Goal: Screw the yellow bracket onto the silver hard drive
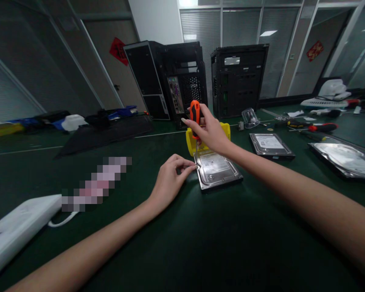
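Observation:
A silver hard drive (pixel 217 172) lies flat on the dark green table in front of me. My right hand (pixel 211 132) grips a screwdriver (pixel 195 115) by its orange and black handle. The screwdriver stands nearly upright, its shaft pointing down at the drive's left edge. Beside that edge, close to the screwdriver's tip, my left hand (pixel 172 174) has its thumb and forefinger pinched together; what they hold, if anything, is too small to make out. Just behind the drive is a yellow case (pixel 225 130), partly covered by my right hand.
Two black computer cases (pixel 240 81) stand at the back. To the right lie a second hard drive (pixel 270 145), another drive (pixel 345 159) and a red-black tool (pixel 322 127). A white box (pixel 24 221) sits at front left, a black mat (pixel 106 136) behind it.

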A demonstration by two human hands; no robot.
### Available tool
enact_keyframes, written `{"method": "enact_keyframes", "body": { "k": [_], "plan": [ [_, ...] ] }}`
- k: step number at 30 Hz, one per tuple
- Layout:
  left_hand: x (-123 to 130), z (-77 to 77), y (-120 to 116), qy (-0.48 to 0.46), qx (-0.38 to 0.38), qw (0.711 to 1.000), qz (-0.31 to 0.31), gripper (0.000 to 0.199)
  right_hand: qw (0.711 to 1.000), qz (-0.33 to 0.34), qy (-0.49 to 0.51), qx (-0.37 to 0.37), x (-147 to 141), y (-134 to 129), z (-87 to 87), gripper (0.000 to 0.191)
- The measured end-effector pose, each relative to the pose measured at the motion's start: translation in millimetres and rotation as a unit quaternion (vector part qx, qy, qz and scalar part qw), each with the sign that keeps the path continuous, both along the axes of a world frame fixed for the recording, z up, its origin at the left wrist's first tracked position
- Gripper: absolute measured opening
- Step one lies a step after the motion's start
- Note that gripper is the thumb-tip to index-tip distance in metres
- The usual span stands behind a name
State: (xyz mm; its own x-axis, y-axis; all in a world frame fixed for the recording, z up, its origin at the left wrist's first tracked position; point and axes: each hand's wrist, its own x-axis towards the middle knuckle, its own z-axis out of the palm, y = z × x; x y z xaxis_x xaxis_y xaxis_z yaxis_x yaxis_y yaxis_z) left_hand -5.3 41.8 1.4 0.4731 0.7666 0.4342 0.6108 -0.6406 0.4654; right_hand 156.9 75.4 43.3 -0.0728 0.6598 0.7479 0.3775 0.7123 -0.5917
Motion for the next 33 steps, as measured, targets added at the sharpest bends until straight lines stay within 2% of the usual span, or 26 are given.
{"method": "enact_keyframes", "body": {
  "k": [16, 27, 29, 33],
  "plan": [
    [1.1, 0.5, -1.3, 0.0, -0.003, 1.0, 0.006, 0.026, 1.0, -0.003, -0.007, 0.003, -0.9, -1.2, 0.5, 0.036],
    [-0.9, -0.1, 2.0, -0.007, -0.026, 1.0, 0.004, 0.029, 1.0, 0.024, -0.003, -0.003, -1.1, -3.0, 2.1, 0.037],
    [-1.3, -1.2, 3.4, -0.017, -0.041, 0.999, 0.002, 0.029, 1.0, 0.027, -0.006, -0.004, -1.3, -3.7, 2.2, 0.038],
    [-2.3, -2.9, 6.9, -0.061, -0.116, 0.991, 0.001, 0.032, 0.999, 0.035, -0.016, -0.001, -1.6, -3.8, 2.5, 0.038]
  ]
}}
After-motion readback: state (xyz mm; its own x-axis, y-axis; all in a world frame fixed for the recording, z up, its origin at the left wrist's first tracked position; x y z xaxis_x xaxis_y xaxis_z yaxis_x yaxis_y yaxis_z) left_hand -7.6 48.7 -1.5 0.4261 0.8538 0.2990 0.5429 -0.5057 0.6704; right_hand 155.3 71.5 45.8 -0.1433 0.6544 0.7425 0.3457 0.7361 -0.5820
